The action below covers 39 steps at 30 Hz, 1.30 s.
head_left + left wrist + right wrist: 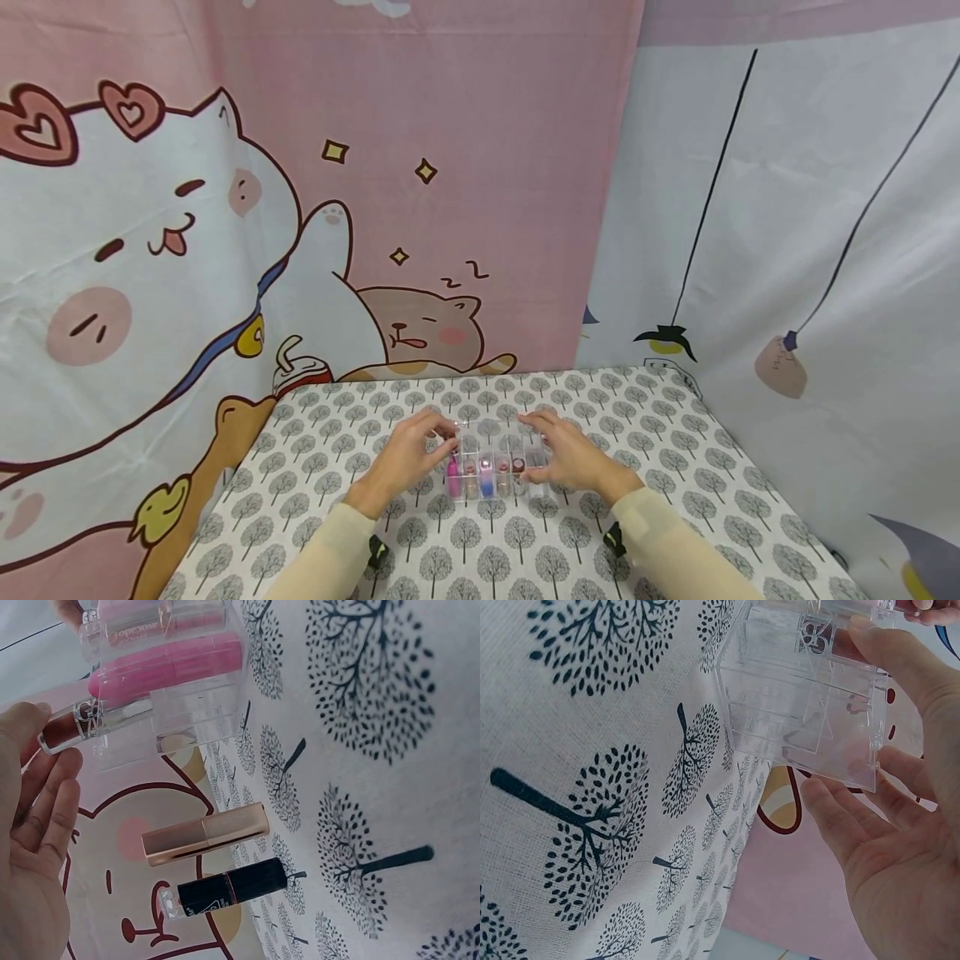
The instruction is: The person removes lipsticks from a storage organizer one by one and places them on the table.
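Observation:
A clear plastic lipstick organizer (pixel 537 482) stands upright on the table, a row of tubes in its front compartments. Among them are a bright pink tube (pixel 176 666) at the left end and a pink-and-blue tube (pixel 486 479) in the middle. At the organizer's left end, my left hand (pixel 411 454) pinches a dark red lip gloss tube (pixel 64 731), whose other end overlaps the clear compartments. My right hand (pixel 573 457) grips the organizer's right end, thumb in front and fingers behind. Empty compartments (pixel 780 712) show on that side.
In the left wrist view, a rose-gold lipstick (pixel 206 834) and a black lipstick (pixel 232 889) with a clear end stand near the organizer. The table wears a white tree-print cloth (pixel 517 533). A cartoon-print curtain (pixel 487 167) hangs behind it.

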Available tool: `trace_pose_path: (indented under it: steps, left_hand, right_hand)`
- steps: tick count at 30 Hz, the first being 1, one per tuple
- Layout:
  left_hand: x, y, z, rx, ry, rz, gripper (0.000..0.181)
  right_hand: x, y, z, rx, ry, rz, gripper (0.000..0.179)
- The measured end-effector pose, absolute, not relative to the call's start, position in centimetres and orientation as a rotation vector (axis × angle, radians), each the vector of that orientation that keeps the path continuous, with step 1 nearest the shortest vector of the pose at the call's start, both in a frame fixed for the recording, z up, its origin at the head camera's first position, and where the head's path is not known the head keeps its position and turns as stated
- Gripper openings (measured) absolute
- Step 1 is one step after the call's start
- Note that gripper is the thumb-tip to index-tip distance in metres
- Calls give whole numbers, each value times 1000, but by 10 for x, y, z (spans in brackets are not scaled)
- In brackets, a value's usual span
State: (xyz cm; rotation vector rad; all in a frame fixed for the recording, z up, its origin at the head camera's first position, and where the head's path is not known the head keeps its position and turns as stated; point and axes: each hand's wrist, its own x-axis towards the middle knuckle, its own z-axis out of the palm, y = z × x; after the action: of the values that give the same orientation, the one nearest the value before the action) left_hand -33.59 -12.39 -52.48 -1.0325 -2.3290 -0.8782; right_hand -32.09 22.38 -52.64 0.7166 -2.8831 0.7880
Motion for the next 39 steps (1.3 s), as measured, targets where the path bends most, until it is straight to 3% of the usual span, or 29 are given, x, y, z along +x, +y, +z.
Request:
trace_pose_path:
  steps: [39]
  left_hand:
    - [-333,-153,-506,-1024,-2048,-903,24]
  right_hand:
    - [-320,225,-527,722,-2877,820,109]
